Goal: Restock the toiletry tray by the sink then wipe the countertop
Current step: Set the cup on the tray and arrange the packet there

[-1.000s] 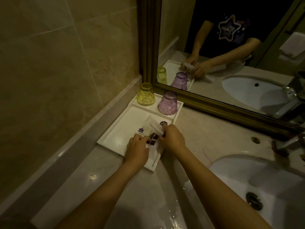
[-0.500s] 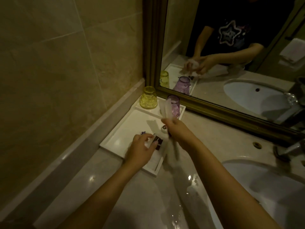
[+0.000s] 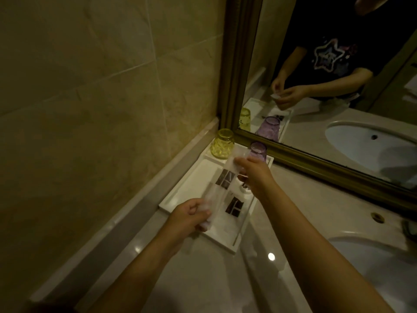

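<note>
A white toiletry tray (image 3: 178, 195) lies on the marble countertop (image 3: 300, 199) in the corner by the wall. A long clear toiletry packet (image 3: 220, 186) with a dark label hangs over the tray, stretched between both hands. My left hand (image 3: 188, 216) pinches its near end and my right hand (image 3: 252, 175) pinches its far end. A second packet with a dark label (image 3: 234, 208) lies flat on the tray. A small round item sits by my right hand, mostly hidden.
A yellow glass (image 3: 222, 144) and a purple glass (image 3: 258, 152) stand upside down at the tray's far end. A gold-framed mirror (image 3: 316, 168) rises behind them. The sink basin (image 3: 372, 267) is at the right, and a tiled wall (image 3: 101, 109) at the left.
My right hand lifted the clear packet off the tray. My left hand left the tray and took the packet's near end, so both hands now hold it lengthwise above the tray.
</note>
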`<act>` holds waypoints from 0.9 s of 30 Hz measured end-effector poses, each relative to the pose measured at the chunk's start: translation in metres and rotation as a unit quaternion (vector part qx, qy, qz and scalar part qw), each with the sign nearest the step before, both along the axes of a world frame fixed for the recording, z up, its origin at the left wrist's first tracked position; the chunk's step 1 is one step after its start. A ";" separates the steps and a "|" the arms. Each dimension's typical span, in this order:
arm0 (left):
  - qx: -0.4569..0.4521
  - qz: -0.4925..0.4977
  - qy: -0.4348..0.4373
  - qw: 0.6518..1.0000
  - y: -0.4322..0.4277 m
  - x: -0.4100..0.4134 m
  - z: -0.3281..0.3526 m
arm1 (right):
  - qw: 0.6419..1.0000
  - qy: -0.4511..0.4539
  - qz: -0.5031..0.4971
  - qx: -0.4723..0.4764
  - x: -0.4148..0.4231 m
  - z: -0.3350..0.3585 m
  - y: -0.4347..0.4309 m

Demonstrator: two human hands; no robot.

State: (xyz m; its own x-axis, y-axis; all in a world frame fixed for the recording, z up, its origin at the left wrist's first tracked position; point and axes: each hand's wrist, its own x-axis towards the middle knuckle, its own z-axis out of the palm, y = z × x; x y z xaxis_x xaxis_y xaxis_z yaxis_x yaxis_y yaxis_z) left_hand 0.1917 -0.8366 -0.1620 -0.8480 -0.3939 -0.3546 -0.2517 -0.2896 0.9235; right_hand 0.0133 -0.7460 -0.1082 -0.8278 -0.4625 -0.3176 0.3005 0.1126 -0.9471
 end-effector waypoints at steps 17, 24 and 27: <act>-0.519 0.077 -0.028 0.851 -0.009 0.002 -0.041 | 0.993 0.051 0.067 0.085 -0.032 -0.020 -0.012; -0.294 0.010 -0.120 0.948 -0.016 -0.014 -0.038 | 0.925 0.257 0.113 0.256 -0.049 -0.041 -0.008; -0.400 -0.013 -0.152 0.904 -0.015 -0.026 -0.041 | 0.888 0.318 0.086 0.320 -0.052 -0.054 -0.014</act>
